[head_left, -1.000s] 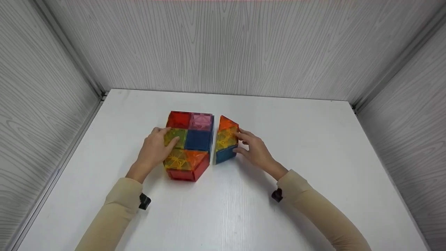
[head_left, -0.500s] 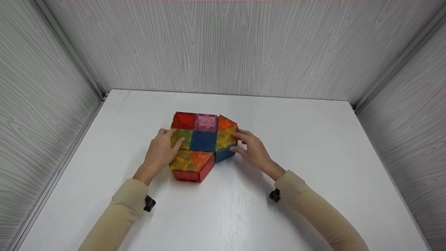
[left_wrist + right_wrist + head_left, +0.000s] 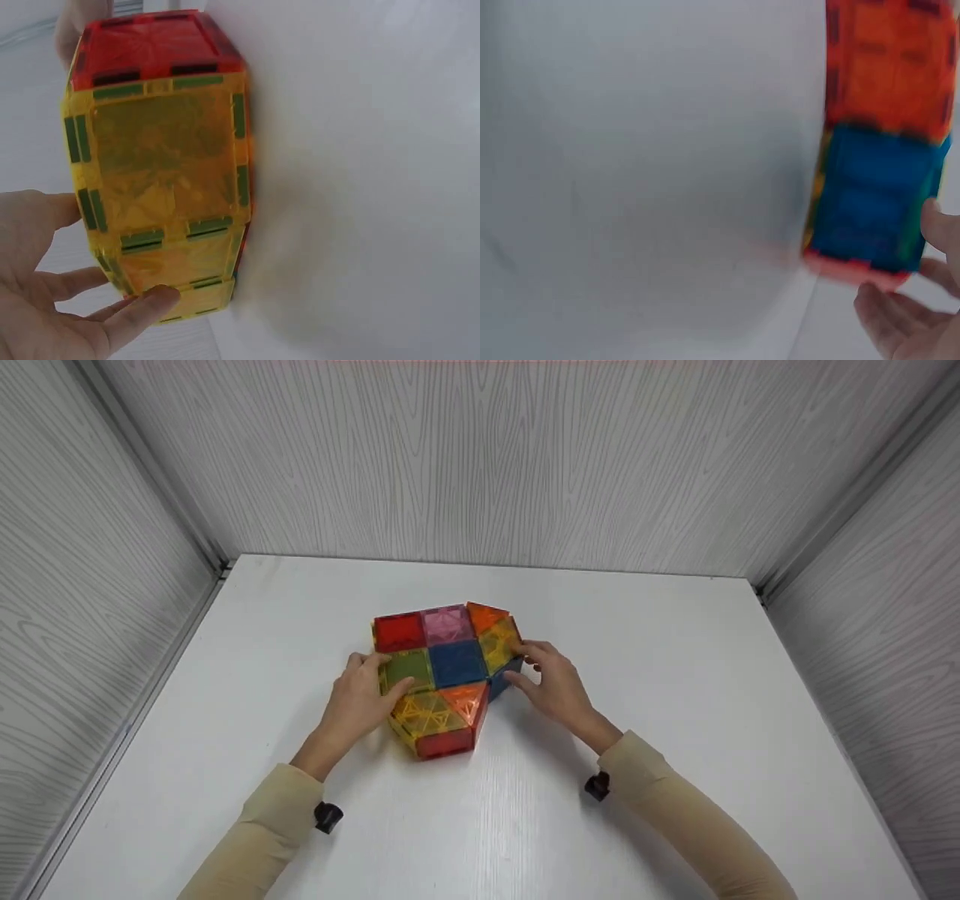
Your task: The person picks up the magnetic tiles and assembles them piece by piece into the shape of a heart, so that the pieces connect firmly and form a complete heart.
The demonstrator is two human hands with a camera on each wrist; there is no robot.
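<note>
A many-sided box of translucent magnetic tiles (image 3: 457, 662) sits on the white table, its top made of red, pink, green, blue, yellow and orange pieces. My left hand (image 3: 356, 701) holds its left side, the thumb over the green tile and the fingers along the yellow wall (image 3: 165, 157). At the right, my right hand (image 3: 559, 684) pinches the corner section between thumb and fingers, near a yellow top piece (image 3: 499, 645) and a blue side tile (image 3: 870, 199). The two sections touch, with the joint at the front angled inward. The right wrist view is blurred.
The white table (image 3: 480, 825) extends around the box on all sides. Grey wood-grain panels (image 3: 480, 457) stand behind it and at both sides. Black wrist cameras (image 3: 328, 817) sit at both cuffs.
The left hand has moved the larger section right until it met the smaller one, closing the gap. Since then the joined box has turned slightly counterclockwise and shifted a little right.
</note>
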